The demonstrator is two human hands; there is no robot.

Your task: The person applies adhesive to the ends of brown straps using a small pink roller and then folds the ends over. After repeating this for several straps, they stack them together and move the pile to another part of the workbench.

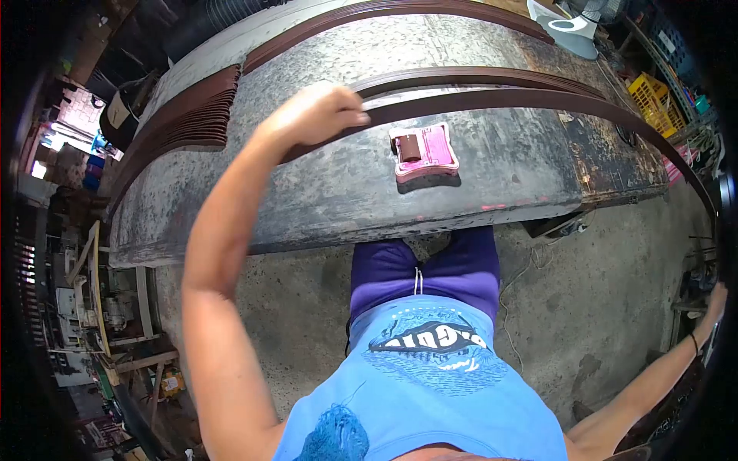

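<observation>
A long dark brown strip [492, 101] arcs over the table from the middle to the far right edge of the view. My left hand [327, 114] is closed round this strip near its left part, above the table. Far out at the right, my right hand [718, 301] is below the place where the strip curves down; its fingers are cut off and dark at the edge of view, so its grip is unclear. A pink tray-like block [440, 146] with a small brown piece [409, 148] on it lies on the table in front of me.
The grey worn table [323, 207] carries a fanned stack of brown strips [184, 115] at left and more strips [400, 9] along the back. A grey-white fan base [573, 34] stands back right, near a yellow crate [653, 104]. Wooden frames are at left.
</observation>
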